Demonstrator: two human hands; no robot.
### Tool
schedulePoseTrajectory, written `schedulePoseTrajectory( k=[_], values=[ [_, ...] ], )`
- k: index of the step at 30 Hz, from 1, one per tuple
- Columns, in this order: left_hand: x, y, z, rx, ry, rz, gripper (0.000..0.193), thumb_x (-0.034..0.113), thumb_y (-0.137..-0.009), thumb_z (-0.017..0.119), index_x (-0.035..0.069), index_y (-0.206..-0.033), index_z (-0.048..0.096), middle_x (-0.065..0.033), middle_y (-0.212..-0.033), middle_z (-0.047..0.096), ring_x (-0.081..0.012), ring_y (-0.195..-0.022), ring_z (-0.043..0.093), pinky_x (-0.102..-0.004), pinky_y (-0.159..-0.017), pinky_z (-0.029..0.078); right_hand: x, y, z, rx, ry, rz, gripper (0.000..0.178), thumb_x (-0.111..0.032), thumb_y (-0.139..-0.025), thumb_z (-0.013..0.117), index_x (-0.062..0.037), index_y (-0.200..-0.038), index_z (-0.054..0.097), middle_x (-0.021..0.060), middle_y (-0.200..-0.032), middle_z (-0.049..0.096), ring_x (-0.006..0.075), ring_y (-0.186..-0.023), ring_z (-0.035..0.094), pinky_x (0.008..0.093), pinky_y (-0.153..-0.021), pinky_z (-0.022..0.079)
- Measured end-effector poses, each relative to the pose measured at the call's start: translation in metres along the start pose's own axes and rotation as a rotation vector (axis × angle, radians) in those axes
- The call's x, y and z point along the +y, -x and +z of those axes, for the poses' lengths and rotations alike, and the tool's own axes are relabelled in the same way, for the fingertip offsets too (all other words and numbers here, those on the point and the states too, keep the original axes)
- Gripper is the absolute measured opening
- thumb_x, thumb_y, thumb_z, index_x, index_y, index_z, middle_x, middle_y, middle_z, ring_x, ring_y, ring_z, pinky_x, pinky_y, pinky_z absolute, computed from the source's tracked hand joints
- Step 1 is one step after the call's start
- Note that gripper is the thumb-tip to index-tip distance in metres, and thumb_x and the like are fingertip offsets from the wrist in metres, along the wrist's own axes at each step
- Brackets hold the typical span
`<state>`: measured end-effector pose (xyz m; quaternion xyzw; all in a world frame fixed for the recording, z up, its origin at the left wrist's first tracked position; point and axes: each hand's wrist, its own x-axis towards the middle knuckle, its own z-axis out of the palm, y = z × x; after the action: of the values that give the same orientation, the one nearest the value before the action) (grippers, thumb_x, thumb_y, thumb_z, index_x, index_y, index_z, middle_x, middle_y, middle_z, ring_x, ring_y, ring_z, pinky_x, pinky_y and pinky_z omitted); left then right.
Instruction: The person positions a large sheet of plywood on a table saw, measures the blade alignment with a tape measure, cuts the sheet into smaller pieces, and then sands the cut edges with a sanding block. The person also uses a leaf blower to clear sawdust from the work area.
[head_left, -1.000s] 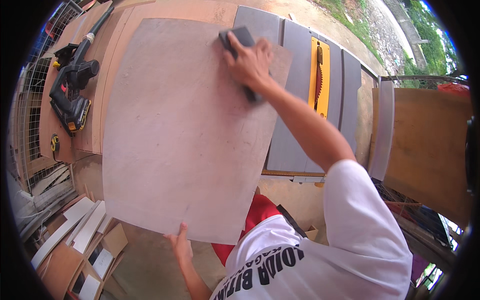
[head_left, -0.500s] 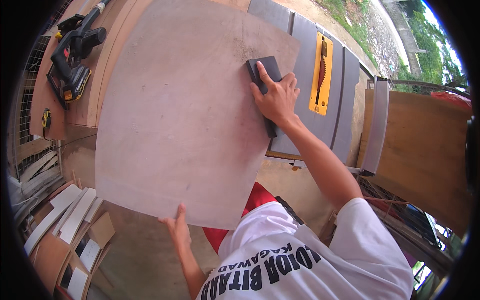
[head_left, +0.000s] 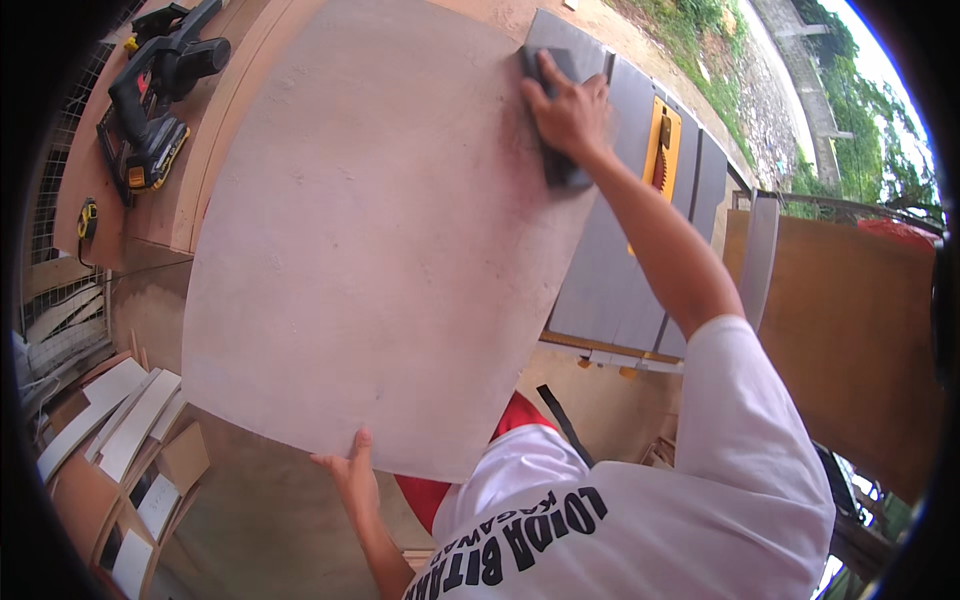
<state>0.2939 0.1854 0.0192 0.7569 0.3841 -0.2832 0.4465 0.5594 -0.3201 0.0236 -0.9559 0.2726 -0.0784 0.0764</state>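
A large pale wooden panel (head_left: 350,230) spreads out before me, its far part beside and partly over a grey table saw (head_left: 610,290). My right hand (head_left: 575,115) is closed over a black sanding block (head_left: 568,174), pressed flat on the panel near its far right edge; the block is blurred by motion. At the panel's near edge, my left hand (head_left: 352,478) grips the panel with the thumb on top. The other fingers of that hand are partly hidden beneath it.
The saw's toothed blade stands in a yellow insert (head_left: 664,150), close to my right forearm. On a wooden surface at far left lie a black cordless power tool (head_left: 150,120) and a tape measure (head_left: 88,218). Wood offcuts (head_left: 140,430) are stacked at lower left.
My right hand has slid the sanding block away from me and slightly right along the panel's right side. My left hand keeps its hold on the near edge.
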Motion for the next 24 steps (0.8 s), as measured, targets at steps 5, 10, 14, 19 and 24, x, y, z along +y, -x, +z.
schedulePoseTrajectory(
  k=[5,10,14,19,24],
  values=[
    [0.005,-0.004,-0.007,-0.087,0.147,0.083,0.116,0.024,-0.098,0.078,-0.015,-0.160,-0.013,-0.0246,-0.166,0.031,-0.0319,-0.152,0.037,-0.0401,-0.127,0.024,-0.004,-0.090,0.036,0.156,-0.009,-0.024,0.059,-0.055,-0.097,0.057,-0.0345,-0.153,0.057,0.0341,-0.130,0.054,0.0498,-0.128,0.046,0.0552,-0.110,0.039],
    [-0.030,-0.020,-0.009,-0.094,0.235,0.002,0.119,0.024,-0.097,0.079,-0.011,-0.161,-0.015,-0.0226,-0.169,0.025,-0.0302,-0.152,0.035,-0.0429,-0.127,0.025,0.022,0.047,0.014,0.052,-0.045,-0.236,0.059,-0.053,-0.093,0.067,-0.0361,-0.149,0.062,0.0303,-0.122,0.052,0.0475,-0.121,0.047,0.0554,-0.106,0.040],
    [-0.008,-0.018,-0.004,-0.096,0.129,-0.067,0.120,0.026,-0.098,0.078,-0.010,-0.161,-0.018,-0.0211,-0.170,0.024,-0.0304,-0.153,0.033,-0.0444,-0.128,0.023,0.088,-0.027,-0.001,0.126,-0.082,0.083,0.061,-0.051,-0.094,0.067,-0.0294,-0.151,0.060,0.0300,-0.120,0.051,0.0456,-0.118,0.047,0.0522,-0.105,0.039],
    [-0.027,-0.017,-0.010,-0.120,0.229,0.001,0.117,0.027,-0.099,0.077,-0.007,-0.163,-0.014,-0.0173,-0.168,0.031,-0.0296,-0.151,0.036,-0.0452,-0.127,0.025,0.030,0.095,0.012,0.168,-0.095,-0.101,0.058,-0.047,-0.093,0.069,-0.0303,-0.149,0.063,0.0340,-0.124,0.051,0.0459,-0.115,0.048,0.0521,-0.105,0.038],
    [0.003,0.001,-0.005,-0.208,0.263,0.030,0.121,0.024,-0.099,0.077,-0.009,-0.158,-0.023,-0.0197,-0.168,0.028,-0.0304,-0.152,0.035,-0.0431,-0.128,0.022,0.074,0.008,-0.010,0.129,-0.157,0.203,0.057,-0.047,-0.094,0.068,-0.0295,-0.148,0.064,0.0363,-0.126,0.050,0.0481,-0.125,0.045,0.0555,-0.109,0.038]
  ],
)
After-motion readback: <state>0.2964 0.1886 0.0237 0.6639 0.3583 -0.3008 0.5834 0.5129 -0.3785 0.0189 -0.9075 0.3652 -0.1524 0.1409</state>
